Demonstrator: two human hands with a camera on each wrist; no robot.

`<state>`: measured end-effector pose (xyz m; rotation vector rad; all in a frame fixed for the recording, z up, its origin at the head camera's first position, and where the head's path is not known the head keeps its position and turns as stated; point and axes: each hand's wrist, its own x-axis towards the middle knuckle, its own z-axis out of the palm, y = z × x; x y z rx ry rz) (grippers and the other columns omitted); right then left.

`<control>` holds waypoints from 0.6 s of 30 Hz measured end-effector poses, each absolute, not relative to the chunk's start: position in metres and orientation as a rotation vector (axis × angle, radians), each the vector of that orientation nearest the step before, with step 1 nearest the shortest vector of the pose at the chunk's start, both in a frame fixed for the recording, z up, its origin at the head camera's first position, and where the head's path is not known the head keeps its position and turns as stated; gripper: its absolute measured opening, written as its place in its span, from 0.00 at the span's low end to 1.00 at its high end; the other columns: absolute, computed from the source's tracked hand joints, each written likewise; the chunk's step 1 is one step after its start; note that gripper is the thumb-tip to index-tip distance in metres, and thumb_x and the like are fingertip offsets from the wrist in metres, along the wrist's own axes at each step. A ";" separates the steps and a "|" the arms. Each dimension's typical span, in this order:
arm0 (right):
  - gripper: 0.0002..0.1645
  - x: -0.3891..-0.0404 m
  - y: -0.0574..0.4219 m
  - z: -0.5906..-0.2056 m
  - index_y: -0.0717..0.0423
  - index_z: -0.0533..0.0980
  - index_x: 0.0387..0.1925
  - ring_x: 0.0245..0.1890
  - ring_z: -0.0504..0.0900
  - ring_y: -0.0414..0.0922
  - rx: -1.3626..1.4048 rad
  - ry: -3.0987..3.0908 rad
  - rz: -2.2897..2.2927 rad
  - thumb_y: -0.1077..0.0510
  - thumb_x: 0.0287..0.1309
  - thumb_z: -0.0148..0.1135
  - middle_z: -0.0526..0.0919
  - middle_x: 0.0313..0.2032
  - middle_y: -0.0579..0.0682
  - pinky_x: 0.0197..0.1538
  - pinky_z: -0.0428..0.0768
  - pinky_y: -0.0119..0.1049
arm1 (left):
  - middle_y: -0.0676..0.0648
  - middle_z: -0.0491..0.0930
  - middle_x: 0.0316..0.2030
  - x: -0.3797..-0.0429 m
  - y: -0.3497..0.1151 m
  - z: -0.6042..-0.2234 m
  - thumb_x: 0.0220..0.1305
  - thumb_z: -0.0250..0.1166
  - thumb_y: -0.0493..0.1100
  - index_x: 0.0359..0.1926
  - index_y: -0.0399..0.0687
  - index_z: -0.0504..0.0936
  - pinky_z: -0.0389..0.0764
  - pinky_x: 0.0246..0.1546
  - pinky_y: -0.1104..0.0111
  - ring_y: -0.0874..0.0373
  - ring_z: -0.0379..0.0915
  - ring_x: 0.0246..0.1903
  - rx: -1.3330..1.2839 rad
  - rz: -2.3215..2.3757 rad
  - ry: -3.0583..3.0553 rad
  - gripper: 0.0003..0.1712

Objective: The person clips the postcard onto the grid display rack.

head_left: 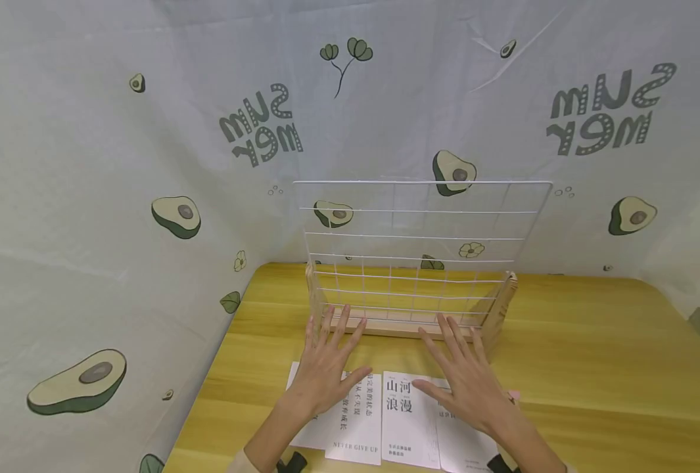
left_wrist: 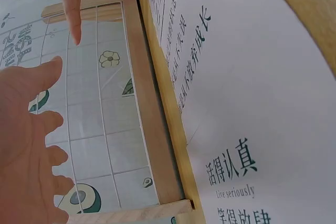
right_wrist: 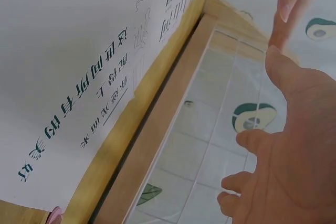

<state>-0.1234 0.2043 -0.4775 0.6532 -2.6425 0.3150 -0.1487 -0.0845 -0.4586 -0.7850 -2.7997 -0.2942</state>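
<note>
Both hands are spread with straight fingers and hold nothing. My left hand [head_left: 326, 371] hovers over the left cards, fingertips near the wooden front bar [head_left: 391, 327] of a rack. My right hand [head_left: 470, 387] is above the right cards, its fingers pointing at the same bar. Contact with the rack cannot be told. The rack has a white wire grid [head_left: 423, 182] and wooden sides [head_left: 500, 305]. Below the hands lie several white printed cards in a row, among them a "NEVER GIVE UP" card [head_left: 355, 443] and a card with large characters [head_left: 409, 427]. The hands partly cover the outer cards.
A yellow wood-grain table [head_left: 580, 368] carries everything. Behind and to the left hangs a pale cloth [head_left: 385, 131] printed with avocados and lettering. A small pink item [right_wrist: 54, 215] peeks out by the right card's edge. Dark bands [head_left: 292, 463] sit at the wrists.
</note>
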 end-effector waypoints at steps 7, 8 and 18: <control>0.50 -0.123 0.204 -0.477 0.51 0.60 0.79 0.84 0.29 0.48 0.649 -2.654 0.331 0.28 0.68 0.54 0.43 0.83 0.62 0.80 0.19 0.49 | 0.42 0.38 0.83 -0.148 -0.084 -0.457 0.72 0.57 0.67 0.82 0.56 0.53 0.45 0.77 0.33 0.35 0.36 0.82 -0.787 -0.289 -2.805 0.46; 0.50 -0.123 0.204 -0.477 0.51 0.60 0.79 0.84 0.29 0.48 0.649 -2.658 0.335 0.28 0.68 0.55 0.43 0.83 0.62 0.80 0.19 0.49 | 0.41 0.38 0.83 -0.148 -0.084 -0.456 0.72 0.58 0.67 0.82 0.56 0.53 0.45 0.76 0.33 0.35 0.36 0.82 -0.788 -0.278 -2.802 0.47; 0.51 -0.122 0.210 -0.472 0.52 0.60 0.79 0.82 0.50 0.63 0.613 -2.677 0.320 0.28 0.67 0.56 0.43 0.83 0.61 0.82 0.23 0.52 | 0.41 0.41 0.84 -0.146 -0.077 -0.458 0.71 0.59 0.66 0.82 0.57 0.56 0.46 0.77 0.33 0.34 0.38 0.82 -0.818 -0.255 -2.789 0.46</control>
